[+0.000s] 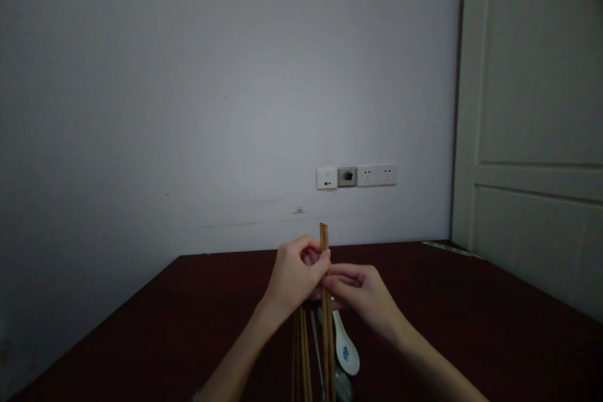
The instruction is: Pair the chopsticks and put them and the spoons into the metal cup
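Holding chopsticks (325, 314) | both hands (296, 273) | open table (226, 314) both sides

No readable text.
The blue mark on the spoon (349, 361) is too small to make out as lettering or a picture; any print on the strip (452, 249) at the table's (211, 314) far right edge is too blurred to read.

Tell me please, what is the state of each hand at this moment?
Left hand: closed, holding upright wooden chopsticks.
Right hand: closed, its fingertips pinching the same chopsticks just below the left.
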Tool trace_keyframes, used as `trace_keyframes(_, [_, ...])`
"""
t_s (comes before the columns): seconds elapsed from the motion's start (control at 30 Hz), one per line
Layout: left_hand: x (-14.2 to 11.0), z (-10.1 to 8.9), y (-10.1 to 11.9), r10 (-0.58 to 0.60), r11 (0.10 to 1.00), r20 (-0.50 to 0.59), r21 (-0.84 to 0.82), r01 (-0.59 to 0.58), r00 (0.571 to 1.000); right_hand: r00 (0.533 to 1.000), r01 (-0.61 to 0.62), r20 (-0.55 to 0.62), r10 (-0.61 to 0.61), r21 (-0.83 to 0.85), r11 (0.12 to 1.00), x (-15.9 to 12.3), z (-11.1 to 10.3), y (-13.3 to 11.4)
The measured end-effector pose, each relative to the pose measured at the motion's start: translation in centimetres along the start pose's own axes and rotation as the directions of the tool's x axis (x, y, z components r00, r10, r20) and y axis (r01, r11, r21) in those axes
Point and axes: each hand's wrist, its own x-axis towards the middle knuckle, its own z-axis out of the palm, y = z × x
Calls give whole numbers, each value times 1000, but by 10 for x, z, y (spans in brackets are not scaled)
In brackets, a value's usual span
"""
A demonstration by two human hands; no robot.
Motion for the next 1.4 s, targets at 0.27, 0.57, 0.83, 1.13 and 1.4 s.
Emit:
trace_keyframes(0.27, [4, -21, 1, -62, 884, 304, -426, 194, 951, 995, -13, 97, 6, 79, 997, -6, 0, -9])
trace_keyframes(0.57, [3, -27, -4, -8, 847, 412, -481, 226, 911, 992, -5, 124, -10, 118, 993, -5, 0, -6])
trace_keyframes(0.83, [3, -25, -4, -29, 854, 372, -473, 216, 928, 993, -21, 118, 12, 72, 997, -5, -2, -6])
trace_keyframes(1.13, [4, -22, -7, -60, 879, 307, -435, 196, 950, 995, -18, 94, 15, 32, 999, -4, -3, -7])
trace_keyframes(1.4, [4, -19, -6, -78, 864, 279, -460, 204, 957, 997, -31, 68, 30, 16, 999, -3, -3, -7])
